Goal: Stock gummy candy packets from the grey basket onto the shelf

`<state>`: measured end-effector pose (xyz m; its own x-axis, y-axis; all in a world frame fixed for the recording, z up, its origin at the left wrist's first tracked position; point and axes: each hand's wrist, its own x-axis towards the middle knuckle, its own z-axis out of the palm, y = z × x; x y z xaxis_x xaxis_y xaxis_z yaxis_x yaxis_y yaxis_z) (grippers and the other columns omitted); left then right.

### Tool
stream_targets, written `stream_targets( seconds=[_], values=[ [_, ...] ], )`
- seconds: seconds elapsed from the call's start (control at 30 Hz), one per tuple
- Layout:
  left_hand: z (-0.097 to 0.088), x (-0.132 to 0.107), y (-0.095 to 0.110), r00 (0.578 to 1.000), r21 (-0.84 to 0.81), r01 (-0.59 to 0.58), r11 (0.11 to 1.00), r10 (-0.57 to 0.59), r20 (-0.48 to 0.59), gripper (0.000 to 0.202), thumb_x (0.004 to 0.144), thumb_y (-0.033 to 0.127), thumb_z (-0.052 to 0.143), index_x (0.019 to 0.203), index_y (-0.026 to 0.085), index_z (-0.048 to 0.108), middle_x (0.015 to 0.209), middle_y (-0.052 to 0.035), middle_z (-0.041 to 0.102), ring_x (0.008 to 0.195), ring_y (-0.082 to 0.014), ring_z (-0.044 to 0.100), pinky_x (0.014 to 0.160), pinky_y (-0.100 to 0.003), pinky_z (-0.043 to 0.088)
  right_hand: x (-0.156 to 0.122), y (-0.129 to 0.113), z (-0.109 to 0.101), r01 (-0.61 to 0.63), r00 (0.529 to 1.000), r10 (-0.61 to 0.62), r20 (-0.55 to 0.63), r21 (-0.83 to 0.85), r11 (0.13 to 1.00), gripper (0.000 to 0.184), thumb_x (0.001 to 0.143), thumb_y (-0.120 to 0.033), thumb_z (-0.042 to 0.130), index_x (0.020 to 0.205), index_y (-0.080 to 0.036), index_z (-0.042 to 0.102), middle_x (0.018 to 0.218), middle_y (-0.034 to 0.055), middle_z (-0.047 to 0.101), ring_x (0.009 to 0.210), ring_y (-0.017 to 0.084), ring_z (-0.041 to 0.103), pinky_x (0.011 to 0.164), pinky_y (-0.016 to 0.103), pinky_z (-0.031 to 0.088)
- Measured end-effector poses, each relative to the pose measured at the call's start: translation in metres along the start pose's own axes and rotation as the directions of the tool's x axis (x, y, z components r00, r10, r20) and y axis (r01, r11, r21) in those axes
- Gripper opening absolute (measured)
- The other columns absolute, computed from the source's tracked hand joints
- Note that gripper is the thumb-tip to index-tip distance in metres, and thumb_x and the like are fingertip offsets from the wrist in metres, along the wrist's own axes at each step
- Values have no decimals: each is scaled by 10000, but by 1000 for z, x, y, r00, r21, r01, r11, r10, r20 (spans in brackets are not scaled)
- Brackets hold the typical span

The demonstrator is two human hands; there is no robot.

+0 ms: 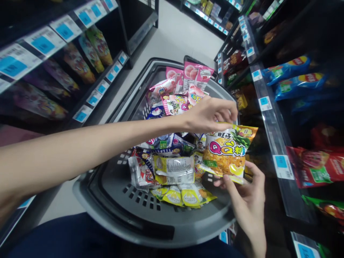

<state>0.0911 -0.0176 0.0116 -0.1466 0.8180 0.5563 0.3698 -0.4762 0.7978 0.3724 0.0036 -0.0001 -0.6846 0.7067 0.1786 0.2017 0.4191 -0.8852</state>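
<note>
A yellow candy packet (228, 152) with pink lettering hangs over the right rim of a grey shopping basket (126, 200). My left hand (211, 114) reaches across the basket and pinches the packet's top edge. Below it, my right hand (248, 197) holds the packet's bottom edge with its fingers curled under. The basket holds several snack packets: pink ones (188, 77) at the far end and yellow ones (182, 193) at the near end.
Dark store shelves with blue price tags run along both sides. On the left hang colourful bags (88, 53); on the right lie blue bags (292, 73) and red bags (317, 166). A pale floor aisle (174, 36) stretches ahead past the basket.
</note>
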Motion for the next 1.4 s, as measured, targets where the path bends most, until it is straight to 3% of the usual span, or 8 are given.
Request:
stream_targets(
  seconds=[0.27,0.57,0.83,0.97,1.13,1.27,1.33,1.4],
  values=[
    [1,0,-5,995,-78,101,992,-101,12,167,753,234,673,872,118,669,860,-52,705,825,-123,665,770,-263,536,-1,0,0,-7,999,8,35,-19,1000,576,943,-232,767,1419,-231,442,824,35,754,645,227,753,590,287,667],
    [2,-2,-8,994,-122,87,989,-77,80,136,756,210,637,862,125,621,790,-17,665,687,-72,556,673,-228,448,0,1,-1,52,995,-47,83,-51,997,583,976,-218,728,1472,-247,422,892,43,751,654,208,749,664,313,688],
    [3,-2,-7,992,-115,112,987,-104,73,129,735,192,620,849,133,614,860,-35,684,751,-86,582,708,-230,461,-2,0,-1,38,998,-36,58,-29,999,615,945,-196,757,1475,-246,449,975,68,764,675,203,756,728,320,689],
    [3,-1,-7,993,-80,102,992,-96,72,147,743,194,609,877,135,627,906,-48,680,825,-113,604,742,-246,487,-3,1,0,42,999,-40,35,-43,998,639,929,-195,768,1485,-243,457,1141,121,735,694,202,753,740,347,688],
    [0,0,-7,996,-137,81,987,-74,55,143,743,161,566,870,132,624,937,-69,672,879,-127,612,755,-246,502,-2,-1,2,156,984,-167,-55,-169,973,779,841,-191,858,1517,-230,473,1204,129,697,744,184,736,657,282,651],
    [-1,0,-6,992,-227,115,967,-102,69,124,747,147,560,821,130,659,927,-74,684,767,-102,588,731,-261,502,-4,-2,0,222,970,-240,-35,-273,936,449,846,-171,844,1273,-214,710,922,32,706,668,157,662,631,287,594],
    [1,-1,-3,987,-279,145,949,-121,104,133,760,156,568,822,138,685,967,-79,701,786,-108,606,761,-278,519,-5,-1,0,226,947,-283,-155,-306,925,253,832,-158,840,1074,-201,778,887,31,714,696,174,662,657,310,579],
    [4,-1,1,982,-324,164,932,-123,146,147,766,159,579,825,149,713,1021,-79,719,881,-132,646,833,-303,541,-5,1,-1,236,874,-342,-345,-314,920,196,775,-141,867,946,-197,789,858,30,728,743,197,677,717,330,575]
  ],
)
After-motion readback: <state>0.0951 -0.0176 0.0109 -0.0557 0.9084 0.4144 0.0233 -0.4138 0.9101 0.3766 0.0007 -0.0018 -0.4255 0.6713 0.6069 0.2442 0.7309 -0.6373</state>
